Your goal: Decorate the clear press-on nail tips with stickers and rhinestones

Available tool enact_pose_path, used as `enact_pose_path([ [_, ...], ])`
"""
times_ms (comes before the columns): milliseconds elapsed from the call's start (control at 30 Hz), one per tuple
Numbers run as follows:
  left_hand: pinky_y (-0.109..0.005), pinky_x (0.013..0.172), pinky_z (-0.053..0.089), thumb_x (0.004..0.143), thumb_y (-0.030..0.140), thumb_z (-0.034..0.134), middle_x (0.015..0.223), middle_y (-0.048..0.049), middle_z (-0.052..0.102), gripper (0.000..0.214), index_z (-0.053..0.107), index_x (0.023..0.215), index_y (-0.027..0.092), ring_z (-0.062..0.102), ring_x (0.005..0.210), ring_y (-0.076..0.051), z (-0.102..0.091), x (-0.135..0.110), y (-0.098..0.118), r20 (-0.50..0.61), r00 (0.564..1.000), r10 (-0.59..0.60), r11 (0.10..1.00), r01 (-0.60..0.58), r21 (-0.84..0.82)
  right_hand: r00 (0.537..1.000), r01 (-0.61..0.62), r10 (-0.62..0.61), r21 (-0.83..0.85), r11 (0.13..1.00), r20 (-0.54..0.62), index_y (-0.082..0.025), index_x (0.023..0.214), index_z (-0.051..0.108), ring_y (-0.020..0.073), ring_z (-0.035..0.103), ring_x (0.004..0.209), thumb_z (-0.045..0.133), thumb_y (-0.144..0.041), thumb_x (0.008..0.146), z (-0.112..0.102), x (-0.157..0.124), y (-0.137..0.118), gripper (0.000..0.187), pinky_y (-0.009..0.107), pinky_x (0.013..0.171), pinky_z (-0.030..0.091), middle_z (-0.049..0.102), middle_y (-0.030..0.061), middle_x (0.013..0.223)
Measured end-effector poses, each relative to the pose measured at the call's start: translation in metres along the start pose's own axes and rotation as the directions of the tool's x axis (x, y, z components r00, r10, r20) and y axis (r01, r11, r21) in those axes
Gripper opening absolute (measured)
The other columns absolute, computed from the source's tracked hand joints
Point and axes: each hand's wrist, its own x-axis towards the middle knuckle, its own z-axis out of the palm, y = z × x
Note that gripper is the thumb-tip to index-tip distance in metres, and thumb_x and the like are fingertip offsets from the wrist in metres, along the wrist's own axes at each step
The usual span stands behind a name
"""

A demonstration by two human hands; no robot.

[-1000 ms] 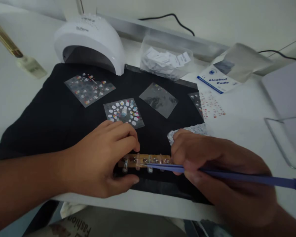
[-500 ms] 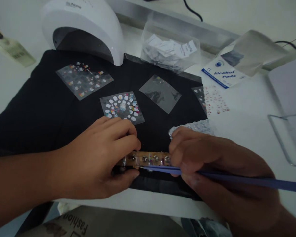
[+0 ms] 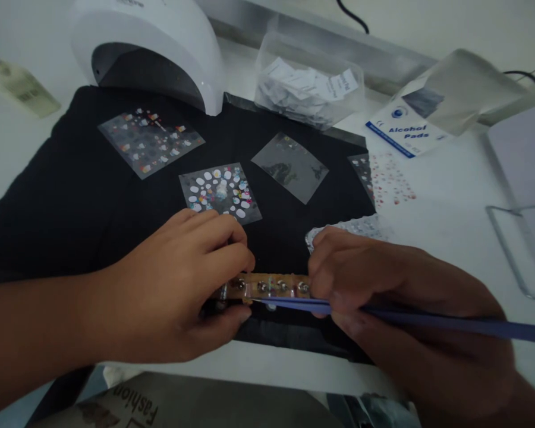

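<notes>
A narrow wooden strip [image 3: 267, 286] carrying several clear nail tips lies near the front edge of a black mat [image 3: 93, 196]. My left hand [image 3: 182, 291] is closed round the strip's left end, thumb below and fingers on top. My right hand [image 3: 396, 303] pinches a thin blue tool [image 3: 428, 321]; its tip touches the strip about the middle, and the handle runs off to the right. The strip's right end is hidden behind my right fingers.
Several sticker sheets [image 3: 220, 193] lie on the mat. A white nail lamp [image 3: 151, 47] stands at the back left, a clear box of paper slips [image 3: 307, 89] behind the mat, an alcohol pads box [image 3: 405, 134] at the right. A clear stand [image 3: 521, 244] is at far right.
The view has shifted slightly down and forward. Both hands stay on the strip; the blue tool's tip has crept a little left along it.
</notes>
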Motion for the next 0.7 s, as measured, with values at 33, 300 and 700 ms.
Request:
enact_pose_path([
  [33, -0.042, 0.076, 0.042, 0.086, 0.022, 0.062, 0.105, -0.0039, 0.059, 0.014, 0.058, 0.099, 0.019, 0.058, 0.089, -0.022, 0.0002, -0.0002, 0.0001, -0.004, 1.000, 0.003, 1.000, -0.003, 0.001, 1.000, -0.007, 0.007, 0.001, 1.000, -0.005, -0.020, 0.081, 0.063, 0.0145, 0.059, 0.064, 0.059, -0.004, 0.079, 0.0004, -0.0003, 0.0000, 0.017, 0.038, 0.059, 0.048, 0.065, 0.0014, 0.073],
  [300, -0.042, 0.076, 0.042, 0.086, 0.021, 0.062, 0.105, -0.0036, 0.058, 0.014, 0.056, 0.098, 0.020, 0.057, 0.089, -0.023, 0.0005, -0.0010, -0.0006, 0.000, 1.000, 0.006, 1.000, -0.006, 0.016, 1.000, 0.001, 0.000, 0.007, 1.000, -0.018, -0.019, 0.082, 0.064, 0.0143, 0.059, 0.066, 0.058, -0.002, 0.078, 0.0036, 0.0003, -0.0018, 0.018, 0.038, 0.061, 0.047, 0.066, 0.0016, 0.074],
  [700, -0.042, 0.076, 0.043, 0.086, 0.022, 0.062, 0.105, -0.0045, 0.059, 0.012, 0.058, 0.097, 0.020, 0.058, 0.090, -0.023, -0.0009, -0.0002, -0.0001, 0.006, 1.000, 0.008, 1.000, -0.008, 0.027, 1.000, -0.009, 0.010, 0.030, 1.000, -0.016, -0.019, 0.080, 0.064, 0.0142, 0.059, 0.064, 0.059, -0.003, 0.078, 0.0001, 0.0006, 0.0016, 0.017, 0.038, 0.061, 0.047, 0.065, 0.0009, 0.072],
])
